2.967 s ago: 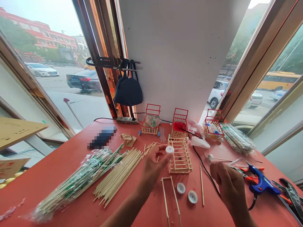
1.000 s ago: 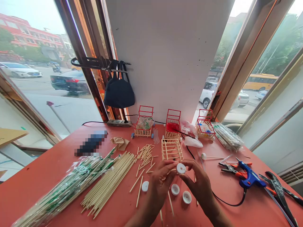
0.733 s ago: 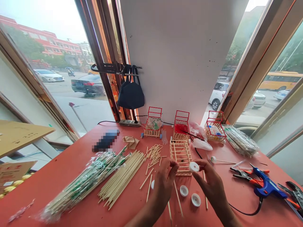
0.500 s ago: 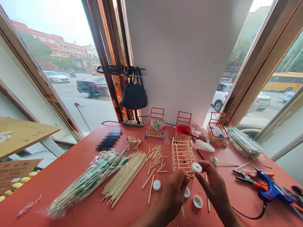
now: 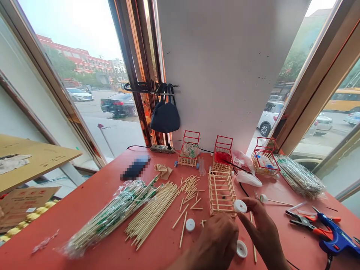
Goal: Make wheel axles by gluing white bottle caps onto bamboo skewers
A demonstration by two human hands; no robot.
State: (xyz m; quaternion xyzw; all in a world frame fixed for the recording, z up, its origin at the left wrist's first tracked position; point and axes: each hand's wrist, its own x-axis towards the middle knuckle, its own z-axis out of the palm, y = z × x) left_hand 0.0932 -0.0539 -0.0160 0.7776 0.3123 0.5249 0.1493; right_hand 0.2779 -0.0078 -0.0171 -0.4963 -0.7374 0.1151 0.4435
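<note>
My right hand pinches a white bottle cap between thumb and fingers, its flat face with a small hole in the middle turned up. Just left of it is my left hand, its fingers curled together; whatever they hold is hidden. Behind both hands lies a ladder-like frame of wooden sticks, its near end beside the held cap. One loose white cap rests left of my left hand, and an upturned cap lies between my wrists. A single stick is partly behind my right hand.
Short cut sticks, a row of long sticks and a bagged bundle lie left. Three stick carts with red handles stand behind. Pliers and a blue glue gun are at right.
My left hand has moved nearer to me and rightward, now covering a cap that showed beside it. The right hand keeps the cap. The whole view has shifted slightly.
</note>
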